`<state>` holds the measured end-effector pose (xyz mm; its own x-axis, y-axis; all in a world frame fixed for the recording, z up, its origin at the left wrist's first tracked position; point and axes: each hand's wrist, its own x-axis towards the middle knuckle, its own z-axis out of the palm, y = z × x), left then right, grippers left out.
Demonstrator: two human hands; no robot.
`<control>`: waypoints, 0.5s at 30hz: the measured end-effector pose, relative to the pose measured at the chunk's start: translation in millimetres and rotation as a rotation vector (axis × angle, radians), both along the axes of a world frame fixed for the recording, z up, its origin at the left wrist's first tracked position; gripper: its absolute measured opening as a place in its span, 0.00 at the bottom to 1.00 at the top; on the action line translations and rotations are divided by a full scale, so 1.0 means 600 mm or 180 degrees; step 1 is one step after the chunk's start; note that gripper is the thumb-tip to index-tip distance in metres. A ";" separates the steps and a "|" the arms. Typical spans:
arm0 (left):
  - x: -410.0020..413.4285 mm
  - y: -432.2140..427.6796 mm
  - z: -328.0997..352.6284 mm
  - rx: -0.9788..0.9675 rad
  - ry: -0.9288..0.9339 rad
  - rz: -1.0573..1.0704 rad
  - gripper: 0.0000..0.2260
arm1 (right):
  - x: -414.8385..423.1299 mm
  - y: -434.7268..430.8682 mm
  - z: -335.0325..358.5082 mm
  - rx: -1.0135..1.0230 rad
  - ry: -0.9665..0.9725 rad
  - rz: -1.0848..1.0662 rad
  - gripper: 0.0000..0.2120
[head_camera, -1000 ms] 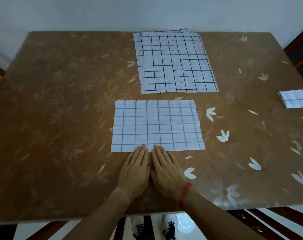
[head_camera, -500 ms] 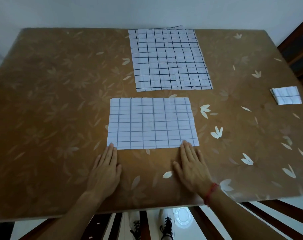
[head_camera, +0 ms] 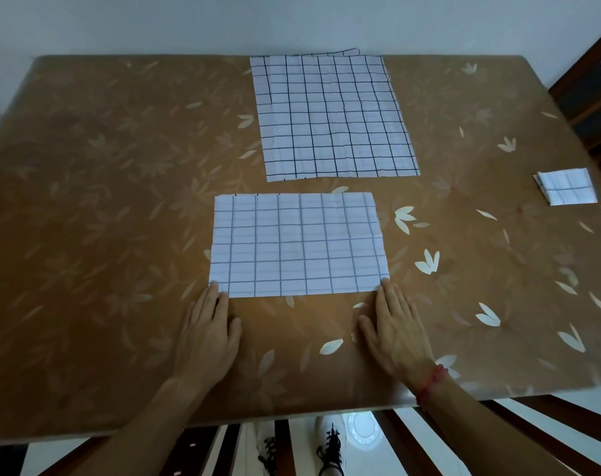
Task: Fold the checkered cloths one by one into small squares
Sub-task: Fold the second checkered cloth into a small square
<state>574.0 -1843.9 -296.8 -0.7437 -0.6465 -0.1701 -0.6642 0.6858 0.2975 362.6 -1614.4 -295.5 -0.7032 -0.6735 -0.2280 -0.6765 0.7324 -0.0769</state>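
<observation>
A white checkered cloth, folded once into a wide rectangle, lies flat in front of me. My left hand rests flat with its fingertips touching the cloth's near left corner. My right hand lies flat with its fingertips at the near right corner. Neither hand grips anything. Farther back lies a larger unfolded checkered cloth with darker lines, and another cloth's edge peeks out beneath its far side. A small folded square cloth sits at the right edge of the table.
The brown table has a glossy cover with a leaf pattern. A dark wooden chair stands at the far right. Chair slats and feet show below the near table edge.
Both hands started together at the middle of the cloth's near edge and slid apart along it to the two near corners.
</observation>
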 end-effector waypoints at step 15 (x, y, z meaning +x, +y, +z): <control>-0.206 0.053 -0.021 -0.0166 0.0075 -0.0584 0.26 | -0.111 -0.071 0.053 -0.1014 -0.0475 -0.0679 0.21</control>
<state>450.4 -1812.1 -309.4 -0.8534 -0.5070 -0.1212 -0.5198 0.8097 0.2724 296.0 -1657.0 -264.0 -0.8098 -0.5694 -0.1415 -0.4762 0.7788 -0.4083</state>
